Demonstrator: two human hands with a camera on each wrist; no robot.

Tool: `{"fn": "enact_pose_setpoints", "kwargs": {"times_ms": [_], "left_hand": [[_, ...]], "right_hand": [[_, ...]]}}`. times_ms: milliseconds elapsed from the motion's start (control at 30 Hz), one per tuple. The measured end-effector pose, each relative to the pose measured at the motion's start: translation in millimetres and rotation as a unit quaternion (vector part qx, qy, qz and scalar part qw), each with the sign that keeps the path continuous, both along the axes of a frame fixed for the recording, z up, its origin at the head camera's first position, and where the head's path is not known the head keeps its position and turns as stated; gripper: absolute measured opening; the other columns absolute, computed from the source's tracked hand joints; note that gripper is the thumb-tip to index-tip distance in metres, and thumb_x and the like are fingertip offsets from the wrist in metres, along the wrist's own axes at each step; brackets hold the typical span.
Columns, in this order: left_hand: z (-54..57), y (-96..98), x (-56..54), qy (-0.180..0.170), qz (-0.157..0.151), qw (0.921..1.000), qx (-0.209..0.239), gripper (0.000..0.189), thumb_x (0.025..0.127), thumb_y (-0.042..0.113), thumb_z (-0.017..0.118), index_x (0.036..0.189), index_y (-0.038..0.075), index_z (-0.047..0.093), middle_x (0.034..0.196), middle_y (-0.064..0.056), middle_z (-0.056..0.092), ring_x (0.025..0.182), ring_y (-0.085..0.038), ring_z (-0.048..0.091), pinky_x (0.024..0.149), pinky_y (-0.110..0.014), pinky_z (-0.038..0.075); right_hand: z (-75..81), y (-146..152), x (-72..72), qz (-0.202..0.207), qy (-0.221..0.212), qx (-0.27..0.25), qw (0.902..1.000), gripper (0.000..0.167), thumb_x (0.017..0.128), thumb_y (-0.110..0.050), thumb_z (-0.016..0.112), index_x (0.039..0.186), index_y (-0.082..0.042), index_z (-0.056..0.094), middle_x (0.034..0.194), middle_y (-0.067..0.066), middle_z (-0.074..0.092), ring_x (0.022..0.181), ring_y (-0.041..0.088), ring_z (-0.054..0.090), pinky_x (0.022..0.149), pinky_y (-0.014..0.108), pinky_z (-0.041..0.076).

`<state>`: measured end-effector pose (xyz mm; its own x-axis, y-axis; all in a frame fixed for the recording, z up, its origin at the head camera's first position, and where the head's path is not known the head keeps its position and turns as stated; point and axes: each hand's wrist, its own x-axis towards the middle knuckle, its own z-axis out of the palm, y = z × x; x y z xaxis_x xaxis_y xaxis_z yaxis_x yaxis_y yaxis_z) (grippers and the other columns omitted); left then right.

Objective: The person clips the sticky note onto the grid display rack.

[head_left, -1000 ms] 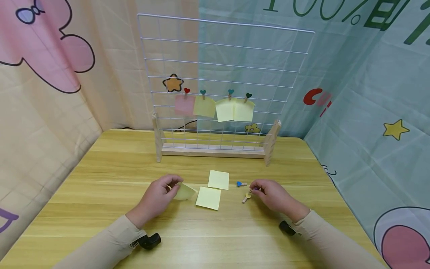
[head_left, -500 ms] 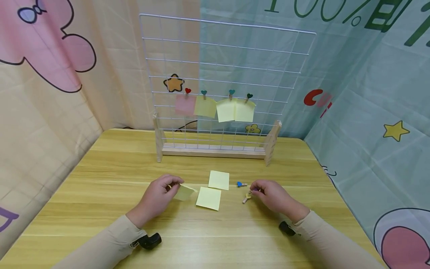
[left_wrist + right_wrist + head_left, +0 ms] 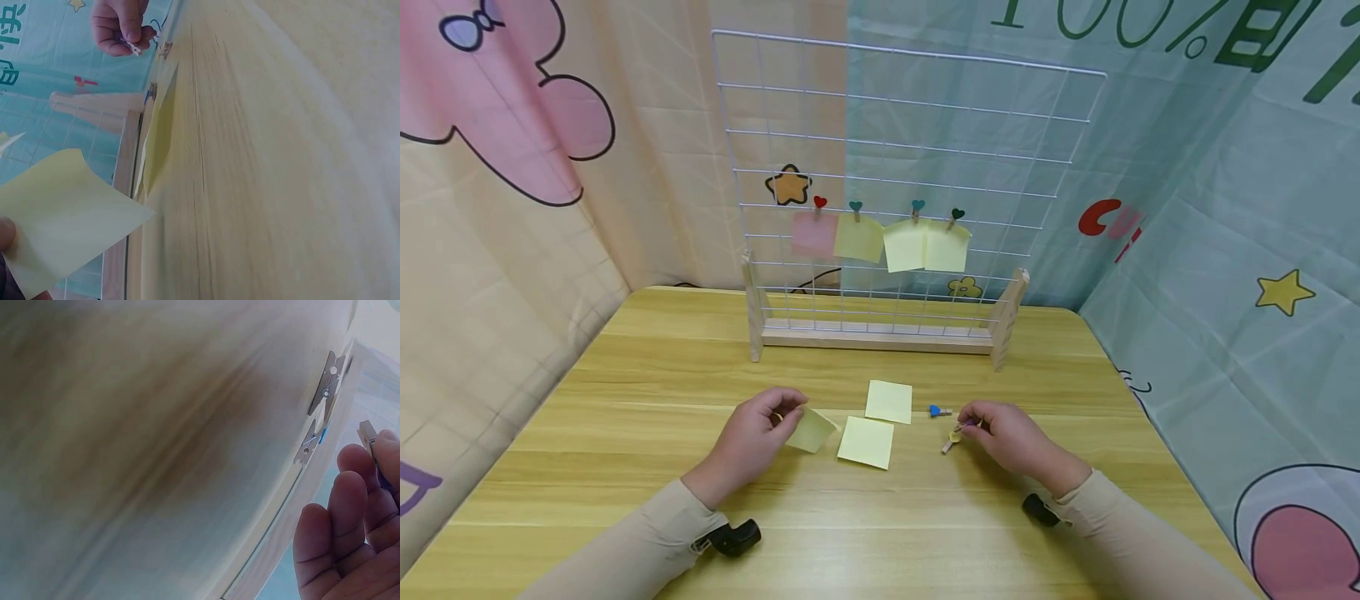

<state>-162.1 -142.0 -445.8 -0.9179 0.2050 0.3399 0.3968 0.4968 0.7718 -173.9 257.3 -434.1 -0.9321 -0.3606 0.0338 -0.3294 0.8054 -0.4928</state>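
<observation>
My left hand (image 3: 751,435) pinches a pale yellow sticky note (image 3: 69,219) by its edge, tilted up over the table. Beside it lie two more pale yellow notes, a nearer note (image 3: 866,442) and a farther note (image 3: 889,402). My right hand (image 3: 1011,439) pinches a small wooden clothespin (image 3: 369,433) between thumb and index finger; a bit of purple shows on it. Left of that hand, a clothespin with a yellow top (image 3: 953,438) and one with a blue heart (image 3: 938,411) lie on the table.
A white wire grid rack (image 3: 895,150) on a wooden stand (image 3: 880,339) rises at the back of the table (image 3: 880,542). A pink note (image 3: 813,235) and several yellow notes hang on it from heart clothespins. Printed curtains surround the table.
The sticky note in my left hand has swung slightly, its free lower edge now a little lower and more face-on. My right hand has stayed in place.
</observation>
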Motion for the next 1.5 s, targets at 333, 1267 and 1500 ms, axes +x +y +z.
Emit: {"fn": "enact_pose_setpoints", "kwargs": {"times_ms": [333,1267,1500], "left_hand": [[-2.3,0.1,1.4,-0.004,-0.002,1.0000,0.007,0.012,0.100,0.001,0.067,0.105,0.009,0.074,0.095,0.002,0.072,0.085,-0.005,0.060,0.074,-0.023,0.053],[-1.9,2.8,1.2,-0.017,0.000,0.9998,0.015,0.009,0.100,0.005,0.069,0.106,0.011,0.073,0.091,0.002,0.070,0.081,-0.007,0.060,0.071,-0.024,0.053],[-1.5,2.7,1.4,-0.005,-0.003,0.9999,0.016,0.010,0.100,0.004,0.069,0.104,0.011,0.074,0.092,0.002,0.072,0.081,-0.005,0.060,0.071,-0.023,0.053]], "right_hand": [[-0.9,-0.2,0.3,0.004,0.005,-0.002,1.0000,0.004,0.103,-0.016,0.068,0.101,-0.016,0.071,0.093,-0.008,0.070,0.082,0.009,0.058,0.074,0.027,0.052],[-1.1,-1.4,-1.4,0.018,0.015,0.010,0.9997,0.008,0.102,-0.013,0.069,0.101,-0.020,0.072,0.098,-0.007,0.073,0.082,0.006,0.060,0.075,0.027,0.053],[4.3,-4.4,-0.7,0.017,0.006,0.004,0.9998,0.005,0.102,-0.014,0.069,0.102,-0.018,0.072,0.097,-0.007,0.073,0.083,0.007,0.060,0.074,0.027,0.053]]}}
